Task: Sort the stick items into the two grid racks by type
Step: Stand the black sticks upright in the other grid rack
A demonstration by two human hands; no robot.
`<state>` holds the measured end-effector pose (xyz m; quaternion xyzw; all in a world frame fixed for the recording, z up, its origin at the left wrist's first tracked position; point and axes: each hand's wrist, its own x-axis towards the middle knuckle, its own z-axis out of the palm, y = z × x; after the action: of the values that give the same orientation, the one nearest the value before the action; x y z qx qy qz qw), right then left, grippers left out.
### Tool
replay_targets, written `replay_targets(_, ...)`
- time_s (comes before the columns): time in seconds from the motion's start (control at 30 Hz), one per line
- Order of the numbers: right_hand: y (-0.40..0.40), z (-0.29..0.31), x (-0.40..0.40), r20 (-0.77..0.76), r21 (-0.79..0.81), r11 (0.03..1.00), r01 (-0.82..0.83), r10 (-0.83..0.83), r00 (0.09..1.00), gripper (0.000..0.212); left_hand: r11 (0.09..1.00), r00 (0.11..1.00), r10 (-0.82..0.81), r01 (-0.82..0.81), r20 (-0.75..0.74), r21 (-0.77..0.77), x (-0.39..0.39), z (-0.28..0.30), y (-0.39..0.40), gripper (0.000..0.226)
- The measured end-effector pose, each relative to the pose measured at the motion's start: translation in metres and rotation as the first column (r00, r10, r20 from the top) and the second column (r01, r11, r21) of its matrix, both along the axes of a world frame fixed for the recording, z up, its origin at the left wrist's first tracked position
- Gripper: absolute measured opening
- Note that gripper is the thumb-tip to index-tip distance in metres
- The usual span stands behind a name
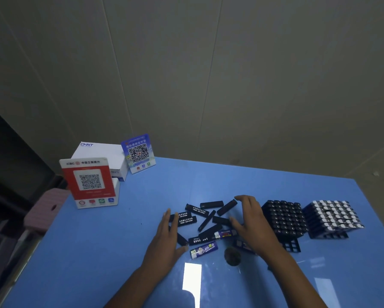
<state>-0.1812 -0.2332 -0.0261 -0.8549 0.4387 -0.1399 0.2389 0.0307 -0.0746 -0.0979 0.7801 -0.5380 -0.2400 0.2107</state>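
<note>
Several black stick items [196, 211] with white print lie loose in a heap on the blue table [102, 252]. Two purple-blue printed sticks [203, 250] [225, 234] lie at the heap's near edge. My left hand [167, 235] lies flat with straight fingers on the heap's left side, over a few black sticks. My right hand [248, 216] arches over the heap's right side, fingers spread and bent, thumb near the purple stick; nothing is plainly held. A black grid rack [283, 217] full of black sticks stands right of my hand. A second rack [333, 215] holds white-capped sticks.
A red QR stand [88, 182], a blue QR stand [138, 154] and white boxes [102, 153] stand at the table's far left. A dark round object [232, 255] sits near my right wrist. The table's left edge drops beside a pink stool [46, 211].
</note>
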Motion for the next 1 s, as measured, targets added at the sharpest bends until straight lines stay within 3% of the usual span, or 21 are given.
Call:
replay_targets(0.13,0.000,0.002,0.001,-0.005,0.001,1.000,-0.012,0.012,1.000,0.051,1.000,0.995,-0.009,0.011,0.099,-0.017,-0.009,-0.003,0.010,0.104)
replay_targets(0.33,-0.006,0.006,-0.001,-0.015,0.010,1.000,-0.013,0.013,1.000,0.051,0.986,0.999,0.033,-0.027,0.031,-0.162,-0.025,-0.010,0.021,0.091)
replay_targets(0.53,-0.008,0.006,-0.002,-0.015,0.013,1.000,-0.025,0.025,1.000,0.052,0.981,1.000,-0.015,0.015,-0.001,-0.195,-0.048,-0.002,-0.003,0.083)
replay_targets(0.67,-0.006,0.004,-0.006,-0.020,0.031,0.999,-0.022,0.023,1.000,0.051,0.988,0.995,0.022,-0.007,0.098,-0.153,-0.048,-0.002,-0.016,0.081)
replay_targets(0.8,-0.005,0.004,-0.012,-0.032,0.047,0.999,-0.013,0.014,0.999,0.050,0.997,0.977,0.071,-0.069,0.202,-0.020,-0.030,-0.005,-0.026,0.105)
replay_targets(0.9,-0.007,0.003,-0.016,-0.038,0.057,0.998,0.007,-0.004,0.999,0.051,0.994,0.986,-0.019,0.001,0.166,0.110,-0.022,-0.006,-0.029,0.113)
replay_targets(1.0,-0.007,0.003,-0.017,-0.043,0.060,0.998,0.019,-0.016,0.999,0.051,0.988,0.976,-0.133,0.117,0.170,0.100,-0.024,-0.005,-0.030,0.115)
